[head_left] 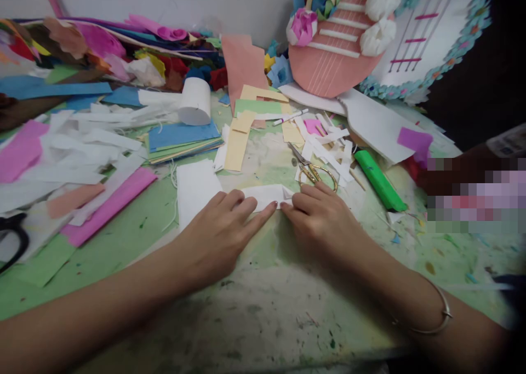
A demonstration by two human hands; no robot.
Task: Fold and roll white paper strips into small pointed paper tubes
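Observation:
A folded strip of white paper (266, 194) lies on the table in front of me, pressed down at its near edge by both hands. My left hand (224, 226) has its fingers curled on the strip's left part, the index finger stretched along the near edge. At the strip's right end, my right hand (324, 220) pinches the paper with curled fingers, close to the left fingertip. Gold-handled scissors (316, 172) lie just beyond my right hand. Left of the strip is a white paper sheet (197, 185), partly behind my left hand.
Loose white strips and a pink roll (110, 207) cover the left side. Coloured paper squares (183, 138) and a white roll (195, 102) stand beyond. A green roll (380, 179) lies right. Decorated paper pieces (337, 67) lean behind. Another person's arm (460, 168) reaches in from the right.

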